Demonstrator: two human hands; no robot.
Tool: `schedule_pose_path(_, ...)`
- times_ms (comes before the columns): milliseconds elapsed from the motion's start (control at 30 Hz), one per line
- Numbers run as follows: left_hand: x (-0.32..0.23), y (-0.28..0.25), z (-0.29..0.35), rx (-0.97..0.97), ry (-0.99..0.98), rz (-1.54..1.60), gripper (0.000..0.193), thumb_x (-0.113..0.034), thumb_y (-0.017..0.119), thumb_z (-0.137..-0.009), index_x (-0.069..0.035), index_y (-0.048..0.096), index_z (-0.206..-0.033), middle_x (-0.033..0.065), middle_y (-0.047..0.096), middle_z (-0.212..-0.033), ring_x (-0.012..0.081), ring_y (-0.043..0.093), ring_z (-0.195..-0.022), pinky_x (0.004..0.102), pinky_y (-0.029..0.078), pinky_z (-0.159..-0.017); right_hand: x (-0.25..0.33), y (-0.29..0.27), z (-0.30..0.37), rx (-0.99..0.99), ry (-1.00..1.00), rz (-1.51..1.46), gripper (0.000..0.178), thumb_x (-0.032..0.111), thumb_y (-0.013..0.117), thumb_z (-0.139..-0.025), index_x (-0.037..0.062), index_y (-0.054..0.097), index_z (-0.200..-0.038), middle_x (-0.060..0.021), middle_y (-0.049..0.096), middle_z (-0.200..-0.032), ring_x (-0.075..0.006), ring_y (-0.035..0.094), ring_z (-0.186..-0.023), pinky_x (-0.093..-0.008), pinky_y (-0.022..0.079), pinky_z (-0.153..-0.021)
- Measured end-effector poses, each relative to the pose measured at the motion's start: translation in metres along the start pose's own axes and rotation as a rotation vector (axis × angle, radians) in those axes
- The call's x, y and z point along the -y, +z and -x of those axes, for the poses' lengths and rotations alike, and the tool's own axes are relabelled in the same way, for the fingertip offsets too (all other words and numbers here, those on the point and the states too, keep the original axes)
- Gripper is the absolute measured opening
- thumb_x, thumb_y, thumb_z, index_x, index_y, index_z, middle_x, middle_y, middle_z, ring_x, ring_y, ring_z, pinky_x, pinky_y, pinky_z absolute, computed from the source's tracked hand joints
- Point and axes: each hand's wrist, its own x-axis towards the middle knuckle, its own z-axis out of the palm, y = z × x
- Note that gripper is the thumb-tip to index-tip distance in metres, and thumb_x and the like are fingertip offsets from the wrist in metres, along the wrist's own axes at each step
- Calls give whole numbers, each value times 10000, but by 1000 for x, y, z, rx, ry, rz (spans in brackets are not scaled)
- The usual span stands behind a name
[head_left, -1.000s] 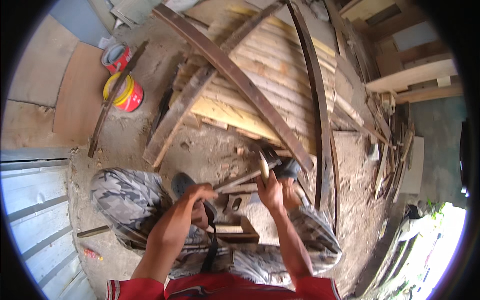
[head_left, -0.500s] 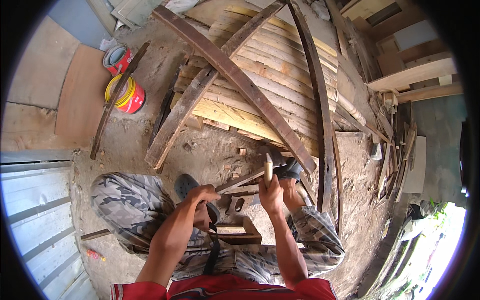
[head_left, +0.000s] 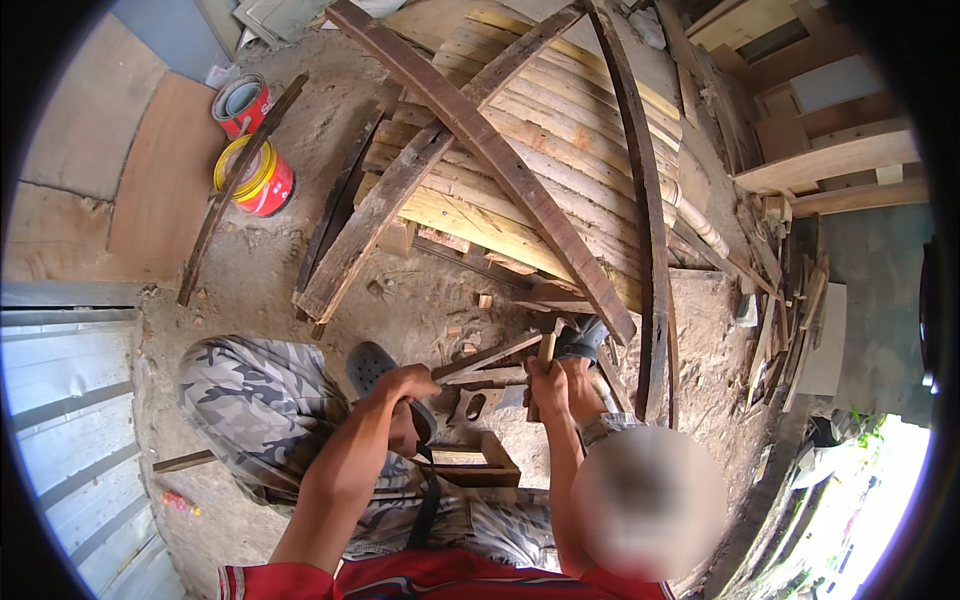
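Left hand [head_left: 408, 402] curled on a wooden strip [head_left: 489, 357], right hand [head_left: 548, 390] wrapped round a pale handle [head_left: 547, 348]

The strip slanted over the ground [head_left: 420, 270], between the person's feet and the near edge of the plank stack [head_left: 570, 150]. Its lower end met the left hand, whose fingers were folded tight, with no gap to be seen among them. Its far end came up just beside the right hand. That hand was closed in a full grip, the pale wooden handle sticking out above it; the head of the tool could not be made out clearly.

Just below the strip lay a grey piece with an oval hole [head_left: 492, 399], and nearer the person a wooden frame [head_left: 480, 478]. A dark clog [head_left: 371, 367] stood beyond the left hand, another [head_left: 580, 340] beyond the right.

One dark beam [head_left: 540, 220] crossed another [head_left: 375, 225] over the stack, while a third [head_left: 652, 250] ran along its right edge.

Off the stack's left edge stood a red tin with a yellow rim [head_left: 272, 194] and, farther back, a second red tin [head_left: 232, 126]. Both carried pale markings on their sides; a dark stick [head_left: 222, 207] leaned across them.
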Motion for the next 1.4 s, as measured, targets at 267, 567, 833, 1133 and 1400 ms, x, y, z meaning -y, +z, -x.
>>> schedule_pose_path(267, -1, 2, 2, -118, 10, -149, 357, -296, 561, -794, 35, 685, -850, 208, 690, -842, 307, 681, -780, 425, 518, -685, 3, -3, -11, 45, 200, -374, 253, 293, 599, -957, 44, 556, -947, -35, 514, -633, -162, 520, -443, -340, 451, -383)
schedule_pose_path(567, -8, 15, 15, -355, -69, -133, 385, -263, 611, -789, 12, 697, -1044, 232, 695, -1020, 377, 676, -988, 435, 542, -844, -26, -6, -21, -3, 197, -413, 289, 352, 610, -948, 69, 558, -933, -48, 534, -617, -191, 512, -423, -345, 439, -381)
schedule_pose_path(833, -11, 19, 12, -306, -93, -143, 363, -240, 603, -788, 2, 703, -1040, 234, 686, -1076, 374, 662, -1041, 426, 541, -871, -2, -38, -17, 243, 265, -113, 244, 334, 616, -944, 104, 564, -879, -24, 528, -613, -169, 508, -430, -334, 431, -376)
schedule_pose_path(1133, -12, 24, 13, -315, -115, -140, 363, -267, 621, -780, -21, 711, -1032, 221, 694, -1048, 361, 674, -1011, 435, 542, -857, 4, -37, -8, 242, 239, -48, 254, 282, 646, -930, 55, 576, -842, -31, 529, -604, -151, 494, -410, -309, 408, -363)
schedule_pose_path(1400, -12, 21, 18, -334, -92, -134, 351, -214, 608, -788, 33, 701, -1019, 242, 699, -963, 374, 690, -929, 450, 544, -799, -8, -29, -6, 236, 257, -144, 270, 334, 656, -926, 86, 556, -962, -18, 508, -617, -145, 489, -425, -326, 412, -354)
